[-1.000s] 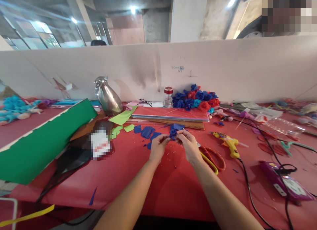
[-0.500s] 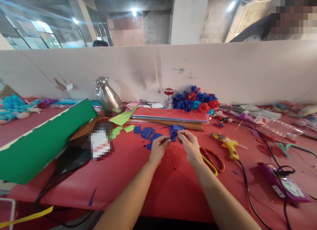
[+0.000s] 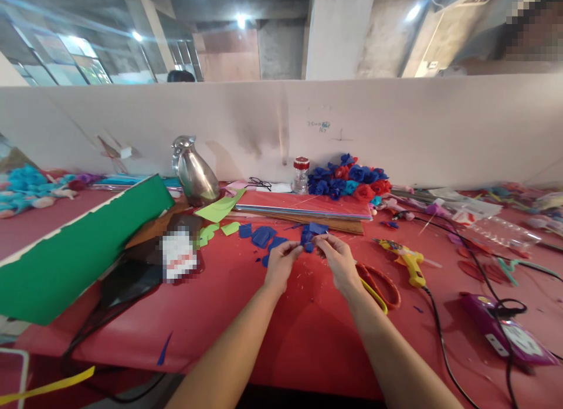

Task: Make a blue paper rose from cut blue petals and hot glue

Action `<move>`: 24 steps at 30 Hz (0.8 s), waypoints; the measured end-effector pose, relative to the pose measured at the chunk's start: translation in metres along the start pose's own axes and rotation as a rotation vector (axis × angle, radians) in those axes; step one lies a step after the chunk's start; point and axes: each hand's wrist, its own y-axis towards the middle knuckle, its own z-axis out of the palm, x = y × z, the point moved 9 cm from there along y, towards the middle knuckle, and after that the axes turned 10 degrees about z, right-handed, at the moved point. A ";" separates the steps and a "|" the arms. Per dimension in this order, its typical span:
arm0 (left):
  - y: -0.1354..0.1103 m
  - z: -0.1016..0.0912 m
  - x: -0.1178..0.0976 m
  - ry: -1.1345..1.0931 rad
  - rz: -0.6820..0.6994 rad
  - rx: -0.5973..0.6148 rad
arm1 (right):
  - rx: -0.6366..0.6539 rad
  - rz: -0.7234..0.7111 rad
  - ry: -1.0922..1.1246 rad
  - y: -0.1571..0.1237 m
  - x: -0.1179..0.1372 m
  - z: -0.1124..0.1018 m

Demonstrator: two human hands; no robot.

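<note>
Both hands meet over the red table (image 3: pixel 285 338). My left hand (image 3: pixel 280 263) and my right hand (image 3: pixel 338 259) pinch a small blue foam flower (image 3: pixel 308 239) between their fingertips, just above the tabletop. Cut blue foam petals (image 3: pixel 263 236) lie just left of the hands, and another blue piece (image 3: pixel 317 227) sits behind the flower. A pair of red-and-yellow scissors (image 3: pixel 379 284) lies right beside my right wrist.
A yellow glue gun (image 3: pixel 407 257) with a black cord lies right of the scissors. A purple power strip (image 3: pixel 505 330) sits at the far right. Foam sheets (image 3: pixel 303 205), a pile of blue and red foam flowers (image 3: pixel 349 181), a small jar (image 3: pixel 300 174), a steel jug (image 3: pixel 194 173) and a green sheet (image 3: pixel 83 244) stand behind and left.
The hands keep working the blue flower in place; the fingers have shifted slightly. The view has drifted a little.
</note>
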 end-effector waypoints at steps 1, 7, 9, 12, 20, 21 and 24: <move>0.000 0.000 0.000 -0.016 -0.006 -0.003 | 0.025 0.003 -0.011 -0.002 -0.001 0.004; -0.002 0.002 0.002 -0.077 -0.057 0.013 | 0.154 0.003 -0.035 -0.007 -0.010 0.023; -0.002 0.001 0.003 -0.058 -0.053 0.012 | 0.137 -0.028 -0.035 -0.006 -0.012 0.023; 0.000 0.000 0.005 -0.014 -0.032 0.013 | 0.101 -0.058 -0.029 -0.003 -0.013 0.019; 0.001 0.003 -0.006 0.132 0.060 0.050 | 0.022 -0.044 -0.071 -0.001 -0.016 0.010; 0.001 0.004 -0.006 0.116 0.061 0.054 | 0.017 -0.044 -0.073 -0.001 -0.016 0.010; -0.001 0.005 -0.007 0.080 0.055 0.055 | 0.000 -0.059 -0.102 -0.002 -0.014 0.009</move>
